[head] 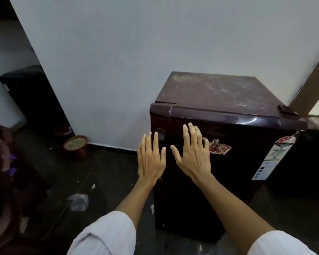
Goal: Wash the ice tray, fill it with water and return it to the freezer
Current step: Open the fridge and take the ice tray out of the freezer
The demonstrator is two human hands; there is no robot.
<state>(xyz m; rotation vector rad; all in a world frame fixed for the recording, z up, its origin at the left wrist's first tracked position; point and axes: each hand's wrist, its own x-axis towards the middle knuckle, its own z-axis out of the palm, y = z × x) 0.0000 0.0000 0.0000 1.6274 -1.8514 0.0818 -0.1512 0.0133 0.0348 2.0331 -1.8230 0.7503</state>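
Note:
A small dark maroon fridge [238, 144] stands against the white wall, its door shut and its dusty top bare. Stickers show on the door front. My left hand [151, 158] is held out flat, fingers spread, at the door's left edge just below the recessed handle [160, 134]. My right hand [192, 153] is also spread flat in front of the upper door; whether it touches the door I cannot tell. Neither hand holds anything. No ice tray is in view.
A round brown pot [75, 146] of greenish bits sits on the dark floor by the wall. A black bin [31, 100] stands at the left. Crumpled plastic [78, 201] and scraps lie on the floor. A dark object [302, 162] sits right of the fridge.

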